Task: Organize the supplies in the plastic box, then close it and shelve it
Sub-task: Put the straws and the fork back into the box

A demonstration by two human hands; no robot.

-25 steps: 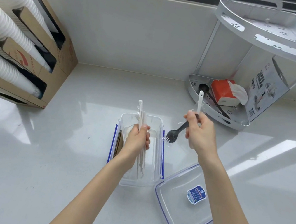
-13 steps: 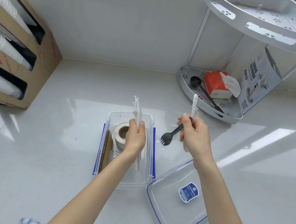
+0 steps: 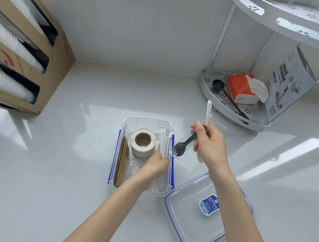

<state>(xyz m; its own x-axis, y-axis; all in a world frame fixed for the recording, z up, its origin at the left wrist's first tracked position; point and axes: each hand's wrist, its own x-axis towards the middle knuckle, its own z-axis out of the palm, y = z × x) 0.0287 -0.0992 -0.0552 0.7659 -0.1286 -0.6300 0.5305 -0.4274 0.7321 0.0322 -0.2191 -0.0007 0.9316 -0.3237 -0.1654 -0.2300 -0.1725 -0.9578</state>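
Two hands are working near the bench's back edge: we are lowering our left hand (image 3: 155,165), gripping wrapped straws (image 3: 164,142), into the plastic box (image 3: 127,122), its lid (image 3: 185,231) lying beside; our right hand (image 3: 208,147) is clutching a black fork (image 3: 182,145) and white utensil (image 3: 208,111).

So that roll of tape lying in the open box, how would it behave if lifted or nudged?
The tape roll lies flat on its side in the clear box, so it probably stays put when nudged. Stood on edge, its round shape would likely roll. It looks thickly wound around an open core, so probably rigid and fairly dense for its size.
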